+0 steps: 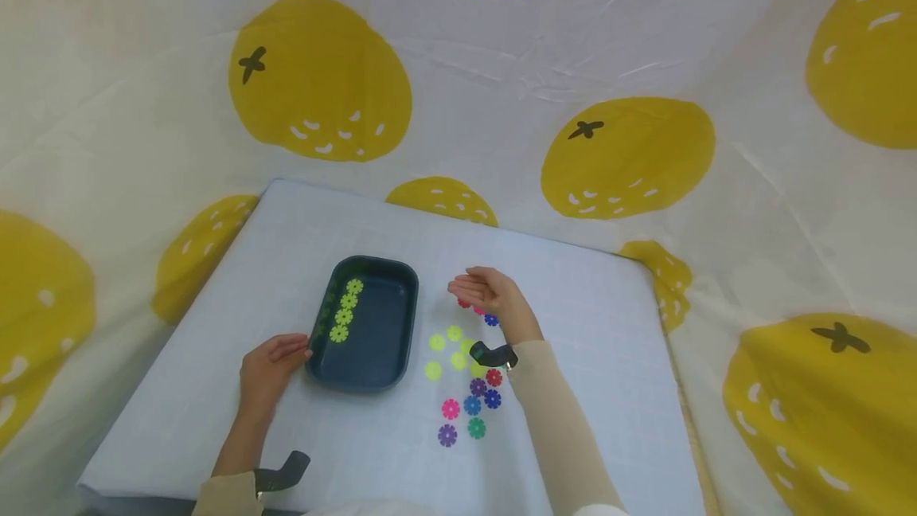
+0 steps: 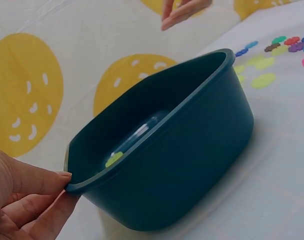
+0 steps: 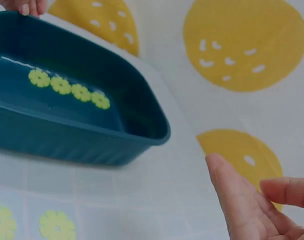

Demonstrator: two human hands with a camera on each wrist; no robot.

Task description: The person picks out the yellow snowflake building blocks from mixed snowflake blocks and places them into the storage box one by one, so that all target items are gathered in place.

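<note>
Tub: dark blue-green tub (image 1: 383, 345), just left of centre, lower half of the head view, on the pale-covered bench (image 1: 573, 285).
Discs in tub: a row of four yellow-green discs (image 1: 345, 314) on the tub floor, toward its left wall.
Loose discs: more yellow-green ones (image 1: 437, 342) and mixed-colour discs (image 1: 472, 405) at lower centre of the frame, right of the tub.
Left hand (image 1: 268, 373): fingers pinching the tub rim at its lower-left corner.
Right hand (image 1: 494, 297): released; fingers extended, nothing between them, right of the tub.
Tub handling: probably light, stiff plastic; smooth walls may slip. The rolled rim looks the best hold.
Disc handling: likely featherlight, thin, a little springy; hard to lift flat. Pinch by the notched edge.
Writing: no brand, label or lettering readable; printed cloth (image 1: 473, 78) behind shows only yellow fruit.
</note>
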